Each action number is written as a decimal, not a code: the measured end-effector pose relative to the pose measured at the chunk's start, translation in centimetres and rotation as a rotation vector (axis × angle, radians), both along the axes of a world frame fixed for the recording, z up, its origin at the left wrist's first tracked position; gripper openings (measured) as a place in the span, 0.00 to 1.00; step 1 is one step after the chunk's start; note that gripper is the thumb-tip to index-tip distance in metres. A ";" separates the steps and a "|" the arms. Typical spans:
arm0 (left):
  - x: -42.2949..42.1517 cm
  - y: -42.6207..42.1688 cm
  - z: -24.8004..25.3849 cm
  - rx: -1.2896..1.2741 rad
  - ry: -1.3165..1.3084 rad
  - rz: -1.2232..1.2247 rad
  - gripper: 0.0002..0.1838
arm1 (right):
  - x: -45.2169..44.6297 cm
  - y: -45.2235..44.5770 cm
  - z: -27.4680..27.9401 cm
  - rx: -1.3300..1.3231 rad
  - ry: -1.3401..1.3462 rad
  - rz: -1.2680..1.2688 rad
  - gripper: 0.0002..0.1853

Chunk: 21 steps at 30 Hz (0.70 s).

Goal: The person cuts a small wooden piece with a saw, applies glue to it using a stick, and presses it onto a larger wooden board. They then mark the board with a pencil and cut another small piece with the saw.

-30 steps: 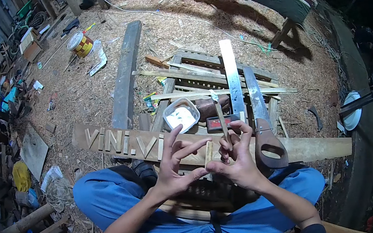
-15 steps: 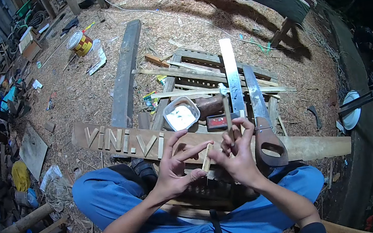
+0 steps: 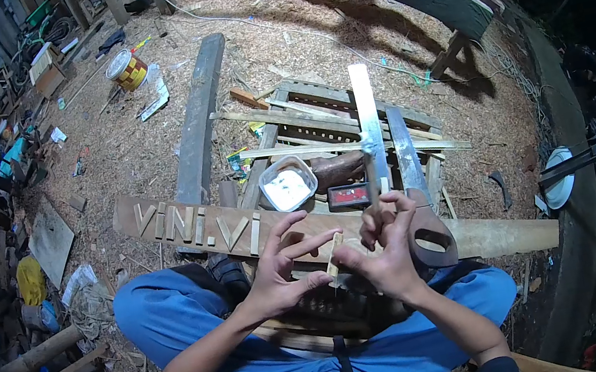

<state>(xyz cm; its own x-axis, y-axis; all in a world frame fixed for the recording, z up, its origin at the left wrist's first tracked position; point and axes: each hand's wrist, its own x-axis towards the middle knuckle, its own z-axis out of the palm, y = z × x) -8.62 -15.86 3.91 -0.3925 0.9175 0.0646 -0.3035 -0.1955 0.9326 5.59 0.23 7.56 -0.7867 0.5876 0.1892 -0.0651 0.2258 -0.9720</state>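
My left hand [image 3: 278, 272] pinches a short wood strip [image 3: 336, 260] between thumb and forefinger, its other fingers raised. A thin point, which looks like a nail tip, shows at the strip's lower end. My right hand [image 3: 386, 254] is closed around an upright hammer [image 3: 370, 170], partly lost against the metal blade behind it. My right thumb reaches close to the strip; contact is hard to tell. Ahead lies a long board [image 3: 133, 213] with small wood strips set on it in letter shapes. A white-filled plastic tub [image 3: 288, 186] stands just behind the board.
A handsaw [image 3: 432, 230] lies by my right knee, beside a shiny flat metal blade [image 3: 363, 96]. A red-and-black box [image 3: 349, 195] sits near the tub. Beyond are a slatted wooden frame [image 3: 397, 116], a grey plank [image 3: 201, 123] and a bucket [image 3: 127, 69] on shavings.
The hammer has tilted slightly right, its head now over the metal blade. The wood strip has turned a little more upright in my left hand.
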 end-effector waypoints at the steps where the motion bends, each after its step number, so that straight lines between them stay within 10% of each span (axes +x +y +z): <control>1: 0.0 0.0 -0.2 -0.002 -0.001 -0.002 0.50 | 0.0 -0.2 -0.2 0.051 -0.018 0.002 0.41; 6: -1.8 0.1 0.2 0.075 0.494 0.053 0.53 | 0.2 1.7 0.2 -0.135 -0.019 -0.156 0.37; 14: -5.5 -0.8 1.9 0.141 0.526 0.329 0.63 | 2.0 2.0 1.8 0.417 -0.128 0.048 0.08; 21: -4.9 -1.1 1.6 0.114 0.662 0.218 0.64 | 2.5 2.2 2.1 0.535 -0.091 0.112 0.12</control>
